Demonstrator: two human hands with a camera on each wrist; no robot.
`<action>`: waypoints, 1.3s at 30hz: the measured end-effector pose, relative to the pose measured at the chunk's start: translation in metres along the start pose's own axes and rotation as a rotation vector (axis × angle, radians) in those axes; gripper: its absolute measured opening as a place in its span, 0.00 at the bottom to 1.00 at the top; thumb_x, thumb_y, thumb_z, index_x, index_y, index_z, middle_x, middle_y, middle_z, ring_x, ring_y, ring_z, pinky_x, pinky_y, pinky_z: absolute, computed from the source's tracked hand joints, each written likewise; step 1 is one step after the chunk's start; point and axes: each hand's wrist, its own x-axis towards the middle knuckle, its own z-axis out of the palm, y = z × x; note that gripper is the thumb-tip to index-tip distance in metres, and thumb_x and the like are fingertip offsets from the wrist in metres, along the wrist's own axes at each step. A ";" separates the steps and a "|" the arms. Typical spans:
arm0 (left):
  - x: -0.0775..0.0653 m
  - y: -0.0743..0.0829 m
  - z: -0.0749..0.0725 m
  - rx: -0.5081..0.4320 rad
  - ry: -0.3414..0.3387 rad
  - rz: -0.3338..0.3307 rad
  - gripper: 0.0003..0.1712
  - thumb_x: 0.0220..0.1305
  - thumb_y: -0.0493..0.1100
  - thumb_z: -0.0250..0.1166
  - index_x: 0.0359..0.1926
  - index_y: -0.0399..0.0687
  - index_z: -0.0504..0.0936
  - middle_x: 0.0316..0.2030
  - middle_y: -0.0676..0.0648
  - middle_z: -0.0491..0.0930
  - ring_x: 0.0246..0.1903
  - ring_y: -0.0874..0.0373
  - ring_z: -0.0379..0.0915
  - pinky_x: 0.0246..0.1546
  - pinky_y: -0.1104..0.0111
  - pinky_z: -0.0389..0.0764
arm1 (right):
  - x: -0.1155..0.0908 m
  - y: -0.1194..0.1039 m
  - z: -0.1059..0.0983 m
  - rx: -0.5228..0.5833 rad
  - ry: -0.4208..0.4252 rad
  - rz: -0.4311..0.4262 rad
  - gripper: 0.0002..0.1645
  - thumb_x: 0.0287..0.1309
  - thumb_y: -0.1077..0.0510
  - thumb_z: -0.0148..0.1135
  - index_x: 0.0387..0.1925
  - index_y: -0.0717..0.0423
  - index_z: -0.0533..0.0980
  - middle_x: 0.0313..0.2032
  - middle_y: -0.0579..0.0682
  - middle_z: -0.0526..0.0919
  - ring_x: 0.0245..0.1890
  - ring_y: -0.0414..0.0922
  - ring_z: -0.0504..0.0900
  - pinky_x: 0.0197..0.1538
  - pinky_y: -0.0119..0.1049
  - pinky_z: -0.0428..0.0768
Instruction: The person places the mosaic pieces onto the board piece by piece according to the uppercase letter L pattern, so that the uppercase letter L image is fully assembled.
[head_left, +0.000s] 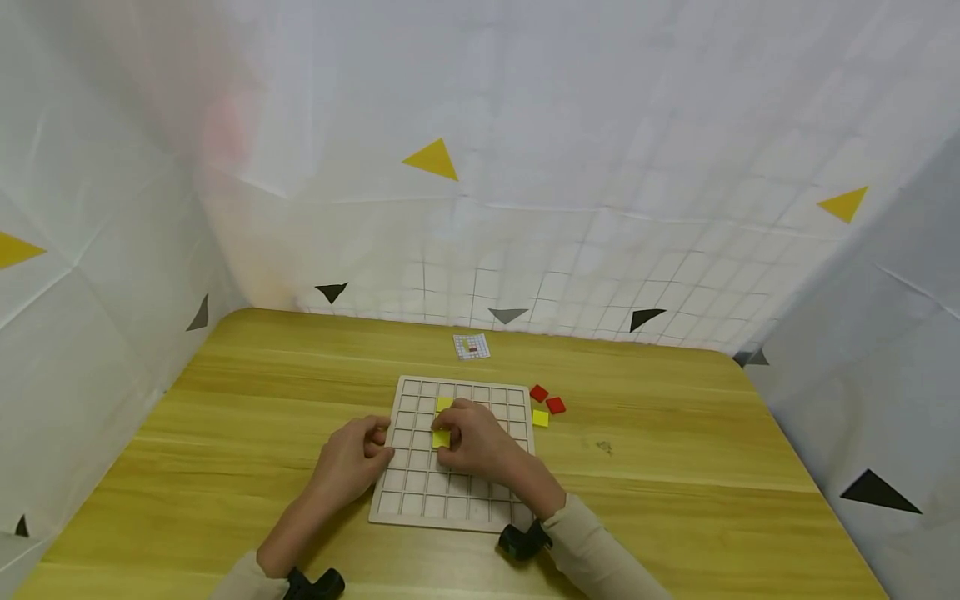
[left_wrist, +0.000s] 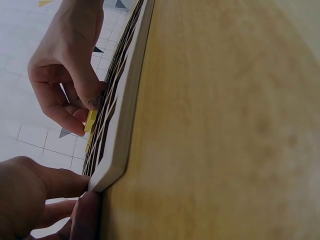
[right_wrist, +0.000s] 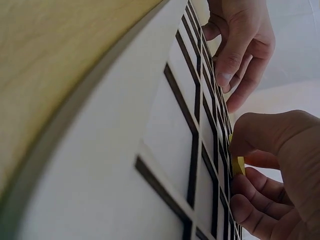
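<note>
A pale wooden board (head_left: 416,504) with a grid of square cells lies on the table. My right hand (head_left: 480,442) is over the board's middle, pinching a yellow square tile (head_left: 441,439) between thumb and fingers. The right wrist view shows this tile (right_wrist: 239,165) against the grid, partly covered by the fingers. Just beyond it, a second yellow tile (head_left: 445,404) lies on the board. On the board's left edge, my left hand (head_left: 351,460) grips the rim with thumb and fingers, as the left wrist view also shows.
Right of the board lie two red tiles (head_left: 556,405) and a yellow tile (head_left: 541,418). A small printed grid card (head_left: 472,347) with coloured squares lies behind the board. White cloth walls (head_left: 525,250) with yellow, black and grey triangles surround the wooden table (head_left: 675,450).
</note>
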 end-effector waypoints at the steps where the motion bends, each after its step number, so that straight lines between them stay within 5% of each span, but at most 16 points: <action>1: 0.000 0.000 0.000 0.001 0.001 0.001 0.24 0.59 0.35 0.71 0.56 0.37 0.81 0.38 0.49 0.78 0.35 0.61 0.78 0.36 0.64 0.79 | 0.000 0.000 0.000 -0.001 0.000 0.003 0.16 0.48 0.62 0.72 0.42 0.56 0.84 0.32 0.45 0.77 0.28 0.39 0.76 0.32 0.26 0.74; 22: 0.001 0.001 0.002 -0.003 0.002 0.000 0.24 0.58 0.36 0.72 0.57 0.37 0.81 0.37 0.50 0.78 0.34 0.61 0.78 0.36 0.65 0.79 | -0.004 0.000 -0.001 -0.003 0.010 0.032 0.16 0.49 0.60 0.73 0.43 0.55 0.84 0.36 0.44 0.78 0.31 0.39 0.77 0.34 0.27 0.75; 39: 0.000 -0.001 0.000 -0.014 0.003 0.008 0.24 0.59 0.36 0.70 0.57 0.37 0.80 0.38 0.49 0.79 0.35 0.60 0.79 0.37 0.63 0.80 | -0.020 0.000 -0.013 0.001 0.101 0.009 0.15 0.49 0.63 0.71 0.42 0.56 0.84 0.36 0.49 0.80 0.32 0.42 0.77 0.35 0.31 0.77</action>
